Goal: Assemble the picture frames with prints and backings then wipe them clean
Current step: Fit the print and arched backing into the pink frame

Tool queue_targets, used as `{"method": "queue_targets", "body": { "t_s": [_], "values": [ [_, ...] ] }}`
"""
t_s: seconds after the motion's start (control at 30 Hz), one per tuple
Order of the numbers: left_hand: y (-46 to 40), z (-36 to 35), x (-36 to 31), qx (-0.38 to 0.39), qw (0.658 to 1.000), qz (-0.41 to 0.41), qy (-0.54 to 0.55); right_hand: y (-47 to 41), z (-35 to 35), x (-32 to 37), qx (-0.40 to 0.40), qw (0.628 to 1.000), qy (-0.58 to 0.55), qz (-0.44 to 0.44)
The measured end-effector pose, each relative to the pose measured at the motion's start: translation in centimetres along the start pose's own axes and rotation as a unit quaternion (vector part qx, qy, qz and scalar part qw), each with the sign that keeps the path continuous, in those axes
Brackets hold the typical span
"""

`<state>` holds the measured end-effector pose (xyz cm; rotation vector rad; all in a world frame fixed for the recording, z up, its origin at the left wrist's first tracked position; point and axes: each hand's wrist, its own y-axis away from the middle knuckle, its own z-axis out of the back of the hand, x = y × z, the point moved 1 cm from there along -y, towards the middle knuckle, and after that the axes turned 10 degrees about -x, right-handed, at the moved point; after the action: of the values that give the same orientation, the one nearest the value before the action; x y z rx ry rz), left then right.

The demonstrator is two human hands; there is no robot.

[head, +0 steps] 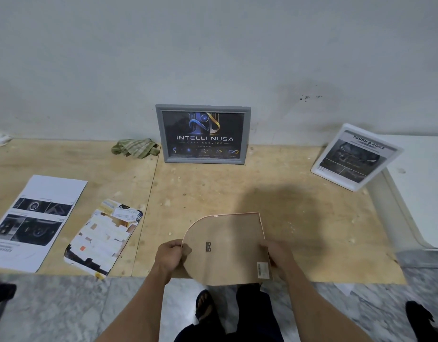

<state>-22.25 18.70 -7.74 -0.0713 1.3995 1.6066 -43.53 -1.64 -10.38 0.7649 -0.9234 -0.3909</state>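
**A:** Two frames already stood finished at the far side of the plywood board (274,193). The grey frame (203,134) leaned upright against the wall (213,58) at centre, and the white frame (356,156) was propped, tilted, at far right.

**B:** And the third?

**A:** Not yet assembled, by the look of it. The person held an arch-shaped frame (225,248) back side up over the near edge of the board, the left hand (170,255) closed on its curved side and the right hand (278,257) gripping its straight side, fingers wrapped around the rim. A small metal hanger (208,246) sat on the brown backing.

**B:** What remained?

**A:** Likely a print to go in. A cut print (103,236) with rounded corners lay near left, and a larger printed sheet (33,223) lay further left, both flat and untouched. The wiping also looked undone for this frame: the green cloth (135,148) sat crumpled far left, just beside the grey frame.

**B:** Any legible writing?

**A:** The grey frame's print read "INTELLI NUSA" with "DATA SERVICE" beneath. The white frame's print was headed "TOUGH & AGILE". A barcode sticker (263,269) on the arch-shaped frame's near right corner was too blurred to read.
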Motion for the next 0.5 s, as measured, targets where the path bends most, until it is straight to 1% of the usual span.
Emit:
{"method": "queue_targets", "body": {
  "t_s": [0.07, 0.1, 0.17, 0.2, 0.23, 0.27, 0.33, 0.37, 0.4, 0.47, 0.5],
  "values": [
    [0.4, 0.2, -0.2, 0.034, 0.999, 0.013, 0.017, -0.1, 0.1, 0.0, 0.005, 0.999, -0.037, -0.013],
    [0.5, 0.3, -0.2, 0.047, 0.998, 0.022, 0.026, -0.3, 0.1, 0.0, 0.002, 0.999, -0.042, -0.003],
    [0.6, 0.4, -0.2, 0.060, 0.997, 0.030, 0.044, -0.2, 0.1, 0.5, -0.013, 0.999, -0.027, 0.029],
    [0.6, 0.4, -0.3, 0.058, 0.997, 0.028, 0.049, -0.1, 0.2, 0.9, -0.008, 0.999, -0.018, 0.038],
    [0.5, 0.4, -0.4, 0.050, 0.997, 0.021, 0.052, 0.3, 0.3, 1.2, 0.012, 0.999, -0.014, 0.042],
    [0.4, 0.4, -0.6, 0.036, 0.998, 0.014, 0.057, 0.9, 0.4, 1.6, 0.047, 0.998, -0.010, 0.042],
    [0.3, 0.3, -1.1, 0.012, 0.997, 0.006, 0.077, 2.3, 0.8, 2.3, 0.152, 0.987, 0.016, 0.042],
    [0.4, 0.2, -1.5, 0.004, 0.996, 0.002, 0.089, 2.8, 0.9, 2.3, 0.196, 0.979, 0.028, 0.040],
    [0.4, 0.1, -1.7, -0.002, 0.994, -0.002, 0.106, 3.0, 1.0, 2.1, 0.224, 0.973, 0.033, 0.041],
    [0.6, -0.1, -2.1, 0.019, 0.991, -0.004, 0.135, 3.2, 1.0, 1.7, 0.225, 0.973, 0.027, 0.041],
    [0.9, -0.3, -2.2, 0.052, 0.989, -0.005, 0.137, 3.4, 1.0, 1.5, 0.212, 0.976, 0.021, 0.040]
  ]
}}
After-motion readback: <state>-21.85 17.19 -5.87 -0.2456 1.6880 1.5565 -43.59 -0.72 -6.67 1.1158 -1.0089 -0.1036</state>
